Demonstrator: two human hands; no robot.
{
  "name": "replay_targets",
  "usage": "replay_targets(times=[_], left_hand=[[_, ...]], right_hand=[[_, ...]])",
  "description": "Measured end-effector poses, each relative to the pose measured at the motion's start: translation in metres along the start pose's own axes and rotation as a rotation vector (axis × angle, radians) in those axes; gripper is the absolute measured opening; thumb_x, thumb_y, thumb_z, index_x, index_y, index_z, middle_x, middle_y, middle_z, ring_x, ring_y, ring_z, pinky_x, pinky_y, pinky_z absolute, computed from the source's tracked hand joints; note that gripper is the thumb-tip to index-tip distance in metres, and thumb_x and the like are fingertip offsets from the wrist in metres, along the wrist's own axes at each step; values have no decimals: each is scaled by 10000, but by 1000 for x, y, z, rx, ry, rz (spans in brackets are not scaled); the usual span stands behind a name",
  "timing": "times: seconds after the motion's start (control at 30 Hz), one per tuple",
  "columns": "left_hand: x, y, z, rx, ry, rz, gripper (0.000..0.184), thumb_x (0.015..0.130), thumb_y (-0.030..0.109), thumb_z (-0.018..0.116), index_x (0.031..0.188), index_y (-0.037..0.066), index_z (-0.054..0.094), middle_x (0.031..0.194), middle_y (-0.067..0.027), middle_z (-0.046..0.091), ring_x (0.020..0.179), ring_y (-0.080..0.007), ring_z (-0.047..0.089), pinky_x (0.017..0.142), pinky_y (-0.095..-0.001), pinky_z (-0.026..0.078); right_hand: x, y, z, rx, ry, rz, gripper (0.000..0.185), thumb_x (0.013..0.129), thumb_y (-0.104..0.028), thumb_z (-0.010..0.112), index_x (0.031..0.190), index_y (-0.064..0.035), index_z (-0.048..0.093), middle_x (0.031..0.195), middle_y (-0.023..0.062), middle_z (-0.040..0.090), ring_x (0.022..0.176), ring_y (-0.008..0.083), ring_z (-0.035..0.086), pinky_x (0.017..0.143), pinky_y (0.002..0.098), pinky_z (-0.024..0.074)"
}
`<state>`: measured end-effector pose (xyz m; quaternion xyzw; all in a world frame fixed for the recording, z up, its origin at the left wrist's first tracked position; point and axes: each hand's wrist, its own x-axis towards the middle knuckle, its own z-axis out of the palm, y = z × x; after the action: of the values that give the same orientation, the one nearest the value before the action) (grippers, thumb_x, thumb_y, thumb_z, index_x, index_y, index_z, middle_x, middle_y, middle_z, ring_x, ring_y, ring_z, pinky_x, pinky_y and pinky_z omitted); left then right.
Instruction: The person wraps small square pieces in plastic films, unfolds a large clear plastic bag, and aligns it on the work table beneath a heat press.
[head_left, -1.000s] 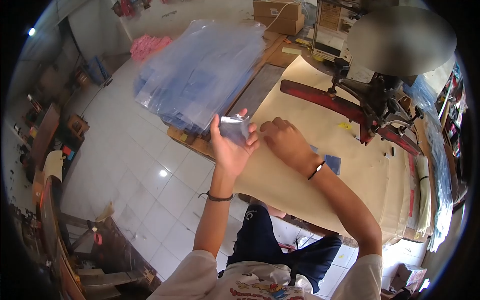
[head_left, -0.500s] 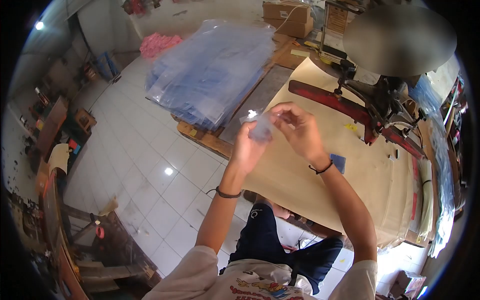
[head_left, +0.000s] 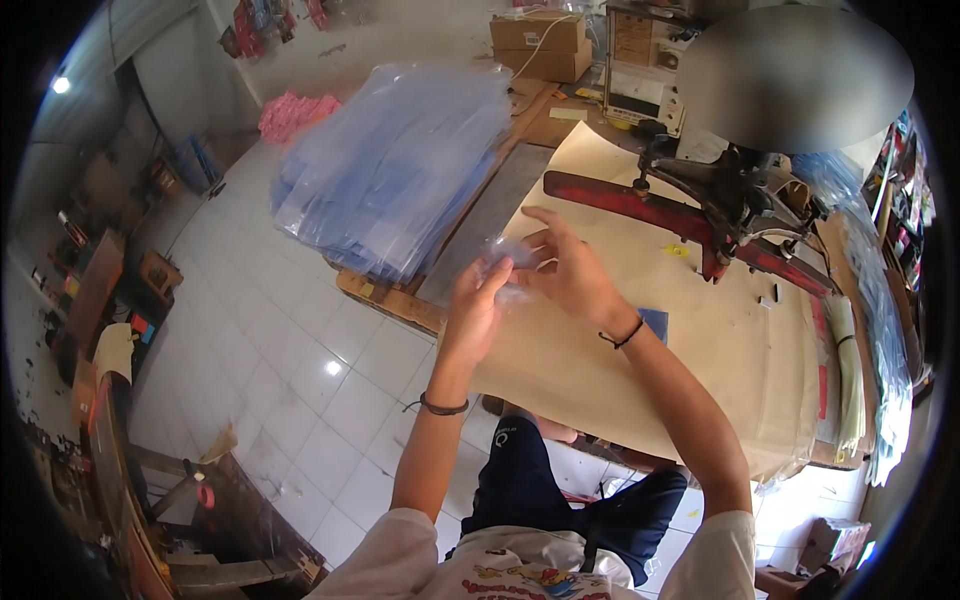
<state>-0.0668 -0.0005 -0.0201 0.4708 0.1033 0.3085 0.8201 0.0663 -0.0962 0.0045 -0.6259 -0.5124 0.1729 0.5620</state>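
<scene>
Mid-frame, the left hand [head_left: 473,312] pinches a clear, glossy plastic piece [head_left: 514,294], though whether the right hand [head_left: 580,282] grips it I can't tell.

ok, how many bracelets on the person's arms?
2. One dark bracelet is on the left wrist, and a second bracelet is on the right wrist. Any under the sleeves would be hidden.

White-tiled floor [head_left: 290,400], smudged, glossy with bright reflection [head_left: 333,368]. Pale wall [head_left: 420,32] beyond, scuffed in places. Small bright light [head_left: 62,85] at upper left. Dark wooden furniture [head_left: 240,515] at lower left.
</scene>
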Motion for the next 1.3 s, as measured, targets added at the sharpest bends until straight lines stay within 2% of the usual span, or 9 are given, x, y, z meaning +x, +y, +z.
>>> replay_targets(times=[0.07, 0.3, 0.47, 0.63, 0.73, 0.77, 1.0, 1.1, 1.3], left_hand=[[1, -6, -6, 63, 27, 52, 323, 1031, 188, 598, 1300, 11, 575, 1152, -72, 661, 1013, -152, 636, 860, -323, 526], [18, 8, -4, 388, 15, 141, 283, 1028, 226, 631, 1252, 56, 600, 1031, -12, 673, 881, -92, 623, 750, -272, 513], [97, 41, 19, 799, 55, 715, 245, 994, 166, 660, 1096, -56, 652, 915, -122, 697, 794, -167, 647, 712, -314, 515], [121, 46, 52, 926, 28, 727, 210, 943, 123, 693, 1032, -65, 660, 872, -167, 695, 768, -205, 657, 712, -301, 516], [120, 25, 47, 979, -262, 908, 184, 922, 114, 704, 961, -60, 657, 822, -127, 685, 727, -161, 631, 666, -291, 509], [112, 20, 46, 823, -251, 718, 177, 901, 111, 720, 914, -53, 658, 815, -74, 678, 714, -90, 595, 615, -266, 487], [109, 25, 39, 764, -471, 183, 237, 896, 147, 727, 1061, -23, 706, 888, 13, 686, 713, -24, 574, 572, -208, 469], [113, 29, 32, 665, -830, -182, 319, 895, 202, 736, 1135, -6, 709, 906, 22, 689, 694, -26, 573, 575, -211, 483], [113, 0, 43, 820, -991, -144, 317, 913, 288, 740, 1060, 8, 725, 858, 26, 658, 701, -50, 498, 591, -249, 412]], right_hand=[[6, 7, -11, -53, -190, 130, 457, 883, -177, 793, 1270, -20, 609, 873, 102, 710, 676, 189, 650, 646, 303, 541], [-21, -9, -18, -177, 51, 6, 228, 927, -149, 729, 1099, -7, 681, 834, 105, 711, 693, 192, 674, 648, 316, 537], [-58, -22, -59, -534, -24, -395, 192, 869, -135, 735, 1025, -33, 692, 906, 106, 714, 820, 320, 667, 769, 407, 553], [-58, 2, -100, -695, -167, -262, 457, 842, -275, 747, 1198, -3, 654, 1113, 157, 663, 1059, 333, 616, 980, 431, 478], [-68, -10, -102, -762, -270, -177, 647, 808, -407, 772, 1282, 0, 603, 1192, 154, 631, 1138, 330, 584, 1019, 437, 443], [-68, -9, -97, -793, -265, -179, 739, 766, -490, 791, 1295, -16, 589, 1191, 143, 614, 1169, 320, 565, 1026, 440, 428], [-64, -4, -88, -776, -281, -70, 595, 770, -355, 813, 1247, -59, 617, 1178, 140, 623, 1144, 337, 579, 1016, 447, 441], [-64, -10, -90, -758, -292, -59, 526, 781, -340, 810, 1187, -47, 646, 1143, 140, 630, 1121, 344, 582, 984, 441, 458], [-85, -24, -122, -690, -141, -75, 508, 801, -264, 822, 1210, -8, 664, 1209, 170, 655, 1155, 369, 595, 1012, 425, 468]])
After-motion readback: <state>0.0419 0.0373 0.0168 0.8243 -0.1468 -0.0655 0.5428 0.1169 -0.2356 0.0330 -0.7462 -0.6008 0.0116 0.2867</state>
